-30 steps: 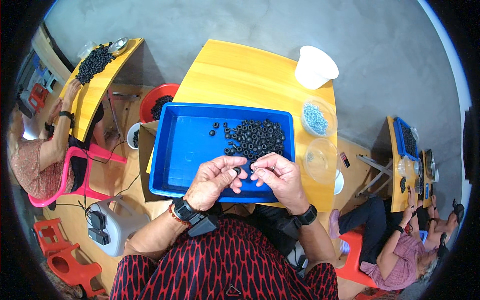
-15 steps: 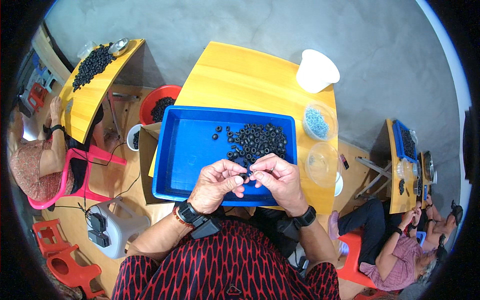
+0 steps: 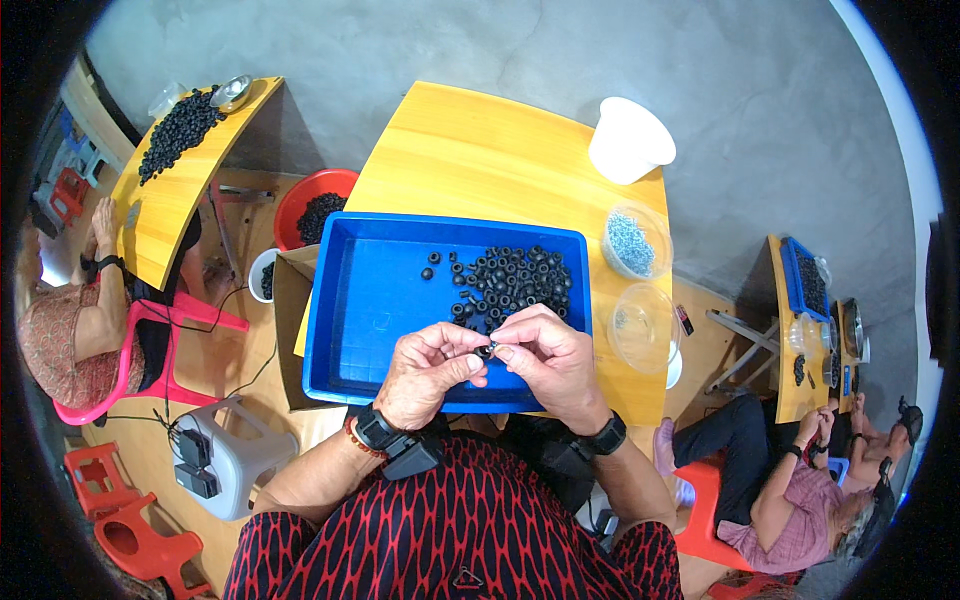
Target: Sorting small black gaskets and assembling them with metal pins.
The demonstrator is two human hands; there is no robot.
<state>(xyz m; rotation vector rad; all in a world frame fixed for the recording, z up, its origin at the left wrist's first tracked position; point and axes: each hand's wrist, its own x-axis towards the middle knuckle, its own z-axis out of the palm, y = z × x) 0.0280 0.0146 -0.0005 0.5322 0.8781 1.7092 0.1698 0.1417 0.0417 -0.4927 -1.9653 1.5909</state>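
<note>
Over the near edge of the blue tray [image 3: 370, 285] my two hands meet. My left hand [image 3: 425, 375] pinches a small round black part [image 3: 484, 352] with a hole between thumb and fingers. Closed against that part, the fingertips of my right hand [image 3: 552, 362] hold something tiny, mostly hidden by the fingers. A heap of similar black round parts [image 3: 515, 280] lies in the tray's right half, with a few loose ones to its left.
A clear bowl of small pale-blue pieces [image 3: 630, 245], another clear bowl [image 3: 643, 325] and a white bucket [image 3: 630, 142] stand along the right of the yellow table [image 3: 450, 150]. A red basin [image 3: 290, 215] sits left. People work at tables on both sides.
My right hand has shifted slightly left, its fingertips closing in on the black part. My left hand stays nearly in place, still pinching the part.
</note>
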